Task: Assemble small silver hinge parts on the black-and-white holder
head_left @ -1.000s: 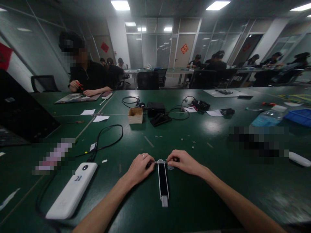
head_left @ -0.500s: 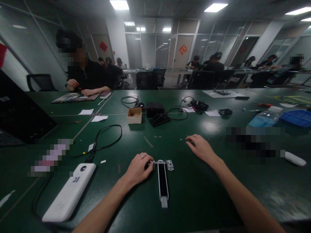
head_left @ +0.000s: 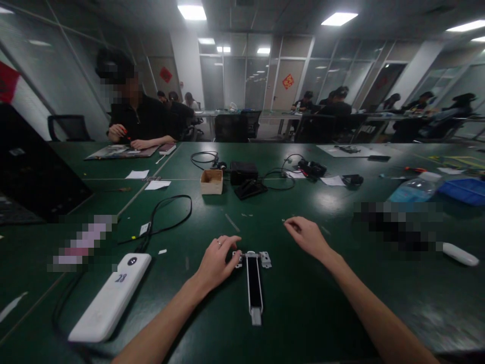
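Observation:
A metal bracket with a long black strip [head_left: 254,283] lies on the green table, its crosspiece toward the far end. My left hand [head_left: 220,259] rests at the left end of that crosspiece, the thumb touching the small metal plate and the index finger stretched out above it. To the right and farther off, my right hand [head_left: 305,235] has its fingertips together at a tiny ring-like part [head_left: 283,221] on the table. Whether the fingertips grip this part is too small to tell.
A white power bank [head_left: 111,298] with a black cable lies at the left. Beyond my hands stand a small open box [head_left: 211,182] and a black box [head_left: 243,172]. A bottle [head_left: 415,187] and a blue tray [head_left: 462,191] are at the right. A person sits across the table.
My right hand has moved slightly left and down to the tiny part, and its fingers have closed together. My left index finger has lifted and straightened, showing more of the metal plate.

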Available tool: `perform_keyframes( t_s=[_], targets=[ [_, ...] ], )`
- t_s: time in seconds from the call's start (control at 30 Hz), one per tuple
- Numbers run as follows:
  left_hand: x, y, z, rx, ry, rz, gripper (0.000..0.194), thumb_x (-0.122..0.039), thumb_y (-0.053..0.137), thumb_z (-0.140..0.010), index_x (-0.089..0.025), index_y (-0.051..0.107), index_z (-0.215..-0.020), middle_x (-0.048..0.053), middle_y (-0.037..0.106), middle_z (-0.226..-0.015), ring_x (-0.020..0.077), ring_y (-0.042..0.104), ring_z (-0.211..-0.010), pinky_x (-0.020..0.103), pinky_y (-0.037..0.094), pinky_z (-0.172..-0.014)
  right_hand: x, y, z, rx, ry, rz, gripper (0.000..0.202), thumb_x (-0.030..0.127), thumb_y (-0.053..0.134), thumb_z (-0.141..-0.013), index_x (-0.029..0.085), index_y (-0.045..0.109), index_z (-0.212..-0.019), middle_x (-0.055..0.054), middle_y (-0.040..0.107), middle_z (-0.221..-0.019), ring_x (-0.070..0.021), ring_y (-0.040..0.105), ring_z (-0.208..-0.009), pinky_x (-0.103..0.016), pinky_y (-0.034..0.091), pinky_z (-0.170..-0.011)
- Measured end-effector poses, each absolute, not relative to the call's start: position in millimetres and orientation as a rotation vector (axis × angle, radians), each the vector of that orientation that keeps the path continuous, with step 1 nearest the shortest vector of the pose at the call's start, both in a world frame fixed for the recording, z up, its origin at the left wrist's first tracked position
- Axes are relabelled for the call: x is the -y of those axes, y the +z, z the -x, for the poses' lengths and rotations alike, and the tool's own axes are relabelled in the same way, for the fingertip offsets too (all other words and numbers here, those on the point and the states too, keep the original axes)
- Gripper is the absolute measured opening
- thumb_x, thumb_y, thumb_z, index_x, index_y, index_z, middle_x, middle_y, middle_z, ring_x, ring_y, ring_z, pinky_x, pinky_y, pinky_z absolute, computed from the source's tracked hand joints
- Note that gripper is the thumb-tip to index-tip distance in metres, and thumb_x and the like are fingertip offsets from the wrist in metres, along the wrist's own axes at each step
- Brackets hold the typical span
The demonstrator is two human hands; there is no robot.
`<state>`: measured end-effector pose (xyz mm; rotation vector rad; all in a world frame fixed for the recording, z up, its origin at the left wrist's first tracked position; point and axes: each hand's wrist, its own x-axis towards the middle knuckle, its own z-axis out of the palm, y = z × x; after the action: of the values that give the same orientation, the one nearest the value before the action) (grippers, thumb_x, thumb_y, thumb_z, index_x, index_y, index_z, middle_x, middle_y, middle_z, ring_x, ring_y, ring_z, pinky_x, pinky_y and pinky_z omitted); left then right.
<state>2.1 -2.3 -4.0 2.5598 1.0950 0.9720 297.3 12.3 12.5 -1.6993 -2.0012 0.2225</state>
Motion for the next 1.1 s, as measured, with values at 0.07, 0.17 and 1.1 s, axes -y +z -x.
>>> perform_keyframes(
  t_s=[0.07, 0.17, 1.1],
  targets=[
    [4.2, -3.9, -3.0, -1.007, 1.035, -2.595, 0.024, -0.024, 0.052, -0.089, -0.018, 0.053, -0.112, 0.005, 0.062, -0.091, 0.0193, 0.058, -0.085, 0.033, 0.045, -0.076, -0.4, 15.6, -267.8, 1.940, 0.461, 1.506, 0.023, 0.033, 0.050, -0.087, 0.018, 0.064, -0.097, -0.003, 0.065, -0.079, -0.0152, 0.058, -0.068, -0.028, 0.047, -0.064],
    [8.2, -3.7, -5.8, -0.827, 1.085, -2.661, 0.019, -0.026, 0.053, -0.090, -0.018, 0.055, -0.107, 0.007, 0.063, -0.094, 0.0187, 0.058, -0.087, 0.032, 0.046, -0.076, 16.3, 15.4, -229.0, 1.913, 0.727, 1.288, 0.020, 0.032, 0.057, -0.083, 0.018, 0.062, -0.096, 0.000, 0.063, -0.076, -0.0125, 0.057, -0.065, -0.025, 0.046, -0.059],
    [9.6, -7.3, -9.8, -0.744, 1.143, -2.539, 0.012, -0.024, 0.052, -0.092, -0.016, 0.060, -0.098, 0.005, 0.068, -0.086, 0.0142, 0.062, -0.078, 0.026, 0.051, -0.072, 29.2, 4.7, -208.7, 1.883, 0.851, 1.140, 0.012, 0.029, 0.061, -0.084, 0.020, 0.069, -0.087, -0.001, 0.067, -0.081, -0.0140, 0.060, -0.074, -0.028, 0.048, -0.070]
  ],
)
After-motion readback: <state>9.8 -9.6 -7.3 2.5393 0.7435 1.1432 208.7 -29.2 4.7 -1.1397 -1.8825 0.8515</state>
